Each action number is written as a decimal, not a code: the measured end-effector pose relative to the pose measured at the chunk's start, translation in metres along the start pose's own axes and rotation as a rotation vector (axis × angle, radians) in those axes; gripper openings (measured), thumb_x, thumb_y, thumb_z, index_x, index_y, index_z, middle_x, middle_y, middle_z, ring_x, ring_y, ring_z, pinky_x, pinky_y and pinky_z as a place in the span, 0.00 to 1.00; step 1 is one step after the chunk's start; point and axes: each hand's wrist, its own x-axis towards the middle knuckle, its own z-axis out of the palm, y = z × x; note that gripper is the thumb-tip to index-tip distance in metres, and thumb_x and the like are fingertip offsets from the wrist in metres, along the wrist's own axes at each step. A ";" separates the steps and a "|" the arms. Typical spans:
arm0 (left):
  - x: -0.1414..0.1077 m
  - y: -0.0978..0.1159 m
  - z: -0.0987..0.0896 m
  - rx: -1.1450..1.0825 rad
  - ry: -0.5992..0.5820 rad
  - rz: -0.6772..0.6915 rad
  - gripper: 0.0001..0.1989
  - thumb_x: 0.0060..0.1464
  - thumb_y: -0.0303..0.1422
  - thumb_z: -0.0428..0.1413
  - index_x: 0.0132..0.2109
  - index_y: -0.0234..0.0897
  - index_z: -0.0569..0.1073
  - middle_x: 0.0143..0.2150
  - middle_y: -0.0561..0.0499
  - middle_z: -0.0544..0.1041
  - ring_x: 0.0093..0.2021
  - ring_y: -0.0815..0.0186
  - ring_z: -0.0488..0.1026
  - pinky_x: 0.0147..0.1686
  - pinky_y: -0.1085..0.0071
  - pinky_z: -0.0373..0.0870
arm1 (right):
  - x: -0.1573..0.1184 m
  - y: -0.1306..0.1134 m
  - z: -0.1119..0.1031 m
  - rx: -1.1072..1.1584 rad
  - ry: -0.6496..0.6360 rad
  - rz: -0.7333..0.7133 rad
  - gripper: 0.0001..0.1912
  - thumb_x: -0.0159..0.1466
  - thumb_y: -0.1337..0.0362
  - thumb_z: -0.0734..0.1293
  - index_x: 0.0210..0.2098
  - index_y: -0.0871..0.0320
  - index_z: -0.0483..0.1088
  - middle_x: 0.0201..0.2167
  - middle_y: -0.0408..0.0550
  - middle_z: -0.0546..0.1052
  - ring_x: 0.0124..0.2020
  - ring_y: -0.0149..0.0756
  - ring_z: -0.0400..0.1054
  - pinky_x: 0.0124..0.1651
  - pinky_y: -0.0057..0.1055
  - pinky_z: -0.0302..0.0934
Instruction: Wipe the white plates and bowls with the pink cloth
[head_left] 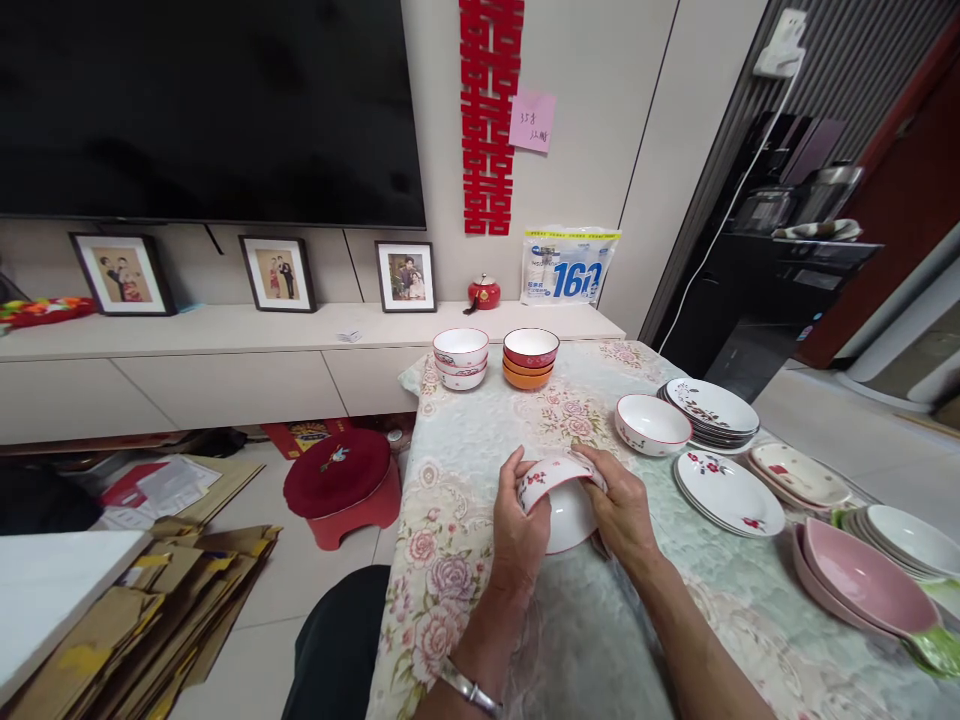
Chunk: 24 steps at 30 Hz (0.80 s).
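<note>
A white bowl (568,515) with red flowers and a red rim is tipped on its side above the table, its hollow facing me. My left hand (521,530) grips its left side, thumb on the wall. On the right side my right hand (619,500) is closed round the rim. Something small and brownish shows under the right hand; I cannot make out what it is. Beyond the hands stand a stack of white bowls (460,362) and a stack of red and orange bowls (529,358). A larger white bowl (652,424) sits to the right.
Dark-edged plates (711,408), flowered plates (727,495), square dishes (799,475) and pink leaf-shaped bowls (862,575) fill the right side of the flowered tablecloth (442,570). A red stool (341,485) and flattened cardboard (157,620) are at left. A low cabinet (225,370) borders the far side.
</note>
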 end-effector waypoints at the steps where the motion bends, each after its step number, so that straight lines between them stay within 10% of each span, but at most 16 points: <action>1: 0.000 0.002 0.000 0.005 -0.033 0.022 0.31 0.45 0.25 0.55 0.59 0.33 0.63 0.47 0.45 0.74 0.46 0.61 0.73 0.50 0.64 0.68 | -0.001 -0.002 -0.002 -0.036 -0.008 -0.076 0.20 0.59 0.71 0.60 0.50 0.54 0.71 0.47 0.49 0.76 0.50 0.40 0.70 0.53 0.37 0.63; 14: -0.010 0.011 -0.001 0.158 0.110 0.112 0.31 0.51 0.33 0.56 0.62 0.35 0.60 0.46 0.45 0.74 0.45 0.60 0.73 0.48 0.64 0.68 | -0.001 -0.079 -0.012 -0.191 -0.273 -0.458 0.17 0.66 0.61 0.60 0.53 0.55 0.68 0.51 0.54 0.73 0.53 0.47 0.64 0.56 0.48 0.58; 24: -0.018 0.005 0.007 0.291 0.031 0.368 0.42 0.42 0.23 0.57 0.66 0.33 0.55 0.47 0.42 0.72 0.47 0.56 0.70 0.49 0.60 0.67 | 0.014 -0.049 -0.024 0.182 -0.231 0.257 0.18 0.65 0.54 0.61 0.44 0.56 0.77 0.39 0.50 0.78 0.42 0.43 0.70 0.43 0.37 0.63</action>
